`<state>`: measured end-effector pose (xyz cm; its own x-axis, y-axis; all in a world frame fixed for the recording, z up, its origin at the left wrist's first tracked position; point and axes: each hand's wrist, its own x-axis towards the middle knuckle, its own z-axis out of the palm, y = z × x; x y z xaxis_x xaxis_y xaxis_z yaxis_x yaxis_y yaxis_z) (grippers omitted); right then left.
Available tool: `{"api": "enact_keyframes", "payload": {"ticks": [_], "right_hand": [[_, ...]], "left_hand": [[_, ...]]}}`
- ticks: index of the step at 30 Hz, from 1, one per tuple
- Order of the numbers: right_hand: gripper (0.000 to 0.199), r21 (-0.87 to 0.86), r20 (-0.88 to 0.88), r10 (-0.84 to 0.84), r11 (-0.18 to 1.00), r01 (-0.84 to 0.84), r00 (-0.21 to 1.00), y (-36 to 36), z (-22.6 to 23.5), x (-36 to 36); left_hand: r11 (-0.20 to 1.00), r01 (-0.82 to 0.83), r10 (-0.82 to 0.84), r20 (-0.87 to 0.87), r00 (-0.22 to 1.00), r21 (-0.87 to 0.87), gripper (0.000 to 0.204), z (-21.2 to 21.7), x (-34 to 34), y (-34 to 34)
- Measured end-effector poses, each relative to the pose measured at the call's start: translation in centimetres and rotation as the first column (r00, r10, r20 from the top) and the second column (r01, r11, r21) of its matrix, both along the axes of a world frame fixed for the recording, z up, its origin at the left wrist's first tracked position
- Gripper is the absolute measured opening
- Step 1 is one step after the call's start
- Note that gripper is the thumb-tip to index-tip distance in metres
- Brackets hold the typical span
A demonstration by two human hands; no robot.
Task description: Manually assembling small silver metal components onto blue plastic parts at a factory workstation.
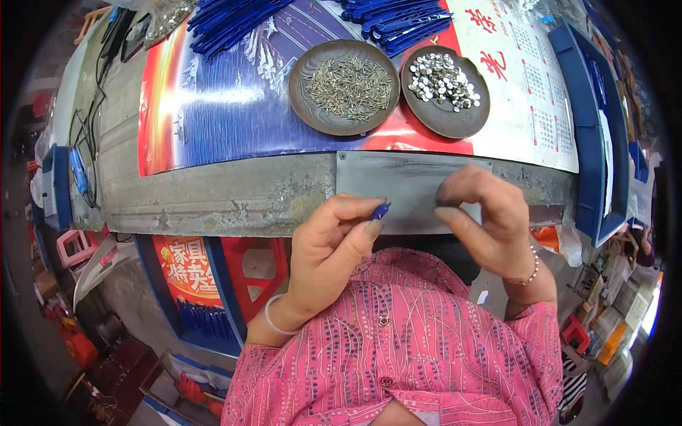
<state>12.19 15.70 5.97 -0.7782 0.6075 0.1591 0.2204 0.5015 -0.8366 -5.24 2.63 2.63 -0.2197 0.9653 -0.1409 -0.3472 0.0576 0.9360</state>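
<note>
As a blue piece (381,211) is pinched in the left hand (330,238), the right hand (491,216) is curled nearby.
Whether anything is held there cannot be told; beyond both hands, metal pins (348,86) are heaped.

Passable along bench strip (227,195) left of metal plate (415,188) and over its middle between left hand (332,245) and right hand (494,216); pin dish (301,89) and disc dish (455,126) block its far side.

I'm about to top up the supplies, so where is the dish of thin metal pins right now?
In the head view, the dish of thin metal pins is at upper centre on the printed sheet, just left of the dish of silvery discs.
</note>
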Motion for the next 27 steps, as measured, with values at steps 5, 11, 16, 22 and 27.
{"api": "enact_keyframes", "payload": {"ticks": [5,11,16,22,27], "right_hand": [[0.012,-0.288,-0.143,-0.091,0.956,0.046,0.985,-2.3,-1.0,-0.5],[0.016,-0.244,-0.149,-0.046,0.970,0.009,0.988,-2.7,-1.7,-1.2],[0.019,-0.094,-0.127,-0.071,0.994,0.059,0.989,-3.4,-2.3,-1.7],[0.022,-0.033,-0.216,-0.103,0.995,0.098,0.971,-3.8,-2.8,-2.2],[0.020,-0.432,-0.287,-0.171,0.901,0.033,0.943,-3.9,-2.8,-2.2]], "left_hand": [[0.990,0.016,0.020,0.257,0.966,-0.137,0.026,-0.4,0.8,0.3],[0.994,0.020,0.019,0.353,0.935,-0.106,0.030,-1.1,1.6,-0.2],[0.996,0.067,-0.046,0.323,0.945,-0.055,0.030,-1.0,1.8,-0.2],[0.998,0.056,-0.051,0.372,0.927,-0.004,0.029,-1.2,2.0,-0.4],[0.991,0.051,-0.095,0.378,0.921,0.125,0.026,-1.8,1.8,-0.4]]}}
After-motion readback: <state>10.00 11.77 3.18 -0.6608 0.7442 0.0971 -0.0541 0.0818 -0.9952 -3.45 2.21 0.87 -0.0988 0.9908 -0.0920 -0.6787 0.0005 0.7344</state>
